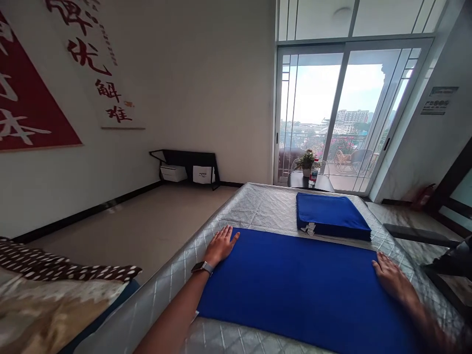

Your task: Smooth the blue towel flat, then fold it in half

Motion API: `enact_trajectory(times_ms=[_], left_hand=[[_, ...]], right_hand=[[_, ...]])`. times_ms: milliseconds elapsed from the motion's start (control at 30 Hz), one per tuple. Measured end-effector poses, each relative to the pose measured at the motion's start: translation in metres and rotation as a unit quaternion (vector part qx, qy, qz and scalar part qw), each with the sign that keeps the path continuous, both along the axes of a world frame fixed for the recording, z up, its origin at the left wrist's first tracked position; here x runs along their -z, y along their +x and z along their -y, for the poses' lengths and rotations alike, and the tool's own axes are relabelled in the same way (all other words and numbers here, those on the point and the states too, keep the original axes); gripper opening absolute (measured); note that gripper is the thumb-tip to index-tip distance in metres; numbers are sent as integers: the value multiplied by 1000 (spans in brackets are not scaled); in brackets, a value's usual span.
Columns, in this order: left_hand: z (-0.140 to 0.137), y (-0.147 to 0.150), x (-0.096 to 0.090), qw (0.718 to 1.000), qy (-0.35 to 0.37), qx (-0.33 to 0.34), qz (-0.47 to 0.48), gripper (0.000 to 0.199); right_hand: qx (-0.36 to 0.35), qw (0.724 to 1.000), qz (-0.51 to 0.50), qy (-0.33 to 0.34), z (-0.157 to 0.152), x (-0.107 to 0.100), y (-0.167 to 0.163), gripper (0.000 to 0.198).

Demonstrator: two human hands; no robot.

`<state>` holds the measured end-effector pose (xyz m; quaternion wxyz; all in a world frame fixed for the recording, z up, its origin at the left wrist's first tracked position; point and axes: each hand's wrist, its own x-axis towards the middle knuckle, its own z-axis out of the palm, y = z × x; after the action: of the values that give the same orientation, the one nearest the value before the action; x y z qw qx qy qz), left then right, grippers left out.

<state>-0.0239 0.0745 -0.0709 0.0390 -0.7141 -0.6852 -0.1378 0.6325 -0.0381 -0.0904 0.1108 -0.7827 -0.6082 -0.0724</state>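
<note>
A blue cloth (pixel 295 290) lies spread flat on a silver quilted table cover (pixel 254 206). My left hand (pixel 220 246), a watch on its wrist, rests flat at the cloth's far left corner with fingers stretched out. At the far right corner, my right hand (pixel 394 275) lies with fingers extended along the cloth's edge; its forearm is blurred. Just beyond the spread cloth sits a neat stack of folded blue cloths (pixel 330 214), with small white tags showing at its front left corner.
Past the far end stands a small dark table (pixel 326 183) with a potted plant (pixel 307 161) and a bottle (pixel 313 172). A black rack (pixel 190 160) with white boxes is against the wall. Brown dotted fabric (pixel 55 265) lies at the left, and a dark object (pixel 452 270) at the right.
</note>
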Motion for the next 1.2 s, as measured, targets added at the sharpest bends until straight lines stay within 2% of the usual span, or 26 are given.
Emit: enact_trajectory(times_ms=[167,300,367,467,567,633,733,867,1000,1200], left_hand=[[14,9,-25,1000,8,-8,-5,64],[27,36,-43,999,44,20,-7,53],[35,66,-47,996,58,66,-7,49],[49,132,-45,984,66,162,-8,48],[62,196,-36,967,74,245,12,57],[69,225,-27,955,65,286,36,62],[74,243,-16,953,25,297,57,66],[74,241,-13,955,-12,288,69,70],[73,240,-16,955,-16,289,71,70],[71,231,-14,958,-2,284,35,65]], right_hand=[[50,997,60,-19,13,-38,-33,64],[8,996,84,-4,16,-60,-86,60],[-35,996,81,-4,11,-61,-125,60],[-133,990,37,-15,2,-61,-194,60],[-205,978,-27,-40,-5,-61,-252,62],[-219,973,-34,-58,-7,-58,-275,60],[-226,972,-20,-65,-7,-51,-286,61],[-266,961,-14,-70,-6,-51,-283,53],[-278,957,-27,-78,1,-62,-277,43],[-251,967,-23,-44,18,-83,-252,38]])
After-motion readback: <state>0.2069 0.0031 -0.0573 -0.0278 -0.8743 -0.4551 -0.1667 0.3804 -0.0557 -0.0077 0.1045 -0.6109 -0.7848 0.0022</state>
